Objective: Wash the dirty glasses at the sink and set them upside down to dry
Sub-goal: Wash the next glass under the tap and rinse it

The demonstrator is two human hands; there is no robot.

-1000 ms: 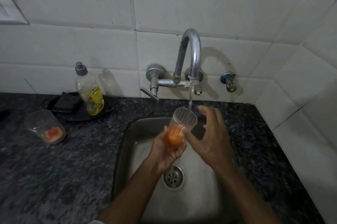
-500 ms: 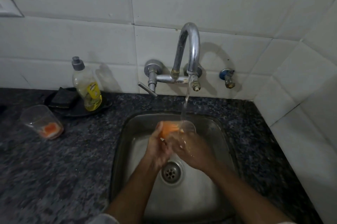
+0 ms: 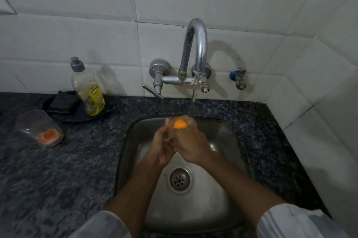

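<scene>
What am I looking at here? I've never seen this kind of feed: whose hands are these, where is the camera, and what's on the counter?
There is no machine: a person wears one camera on the head, looking down at their own bare hands. The left hand and right hand together hold a clear glass with orange residue under the running tap, above the steel sink. On the dark stone counter to the left stands a second dirty glass, upright. Behind it a soap bottle and a dark scrub pad sit on a black dish.
</scene>
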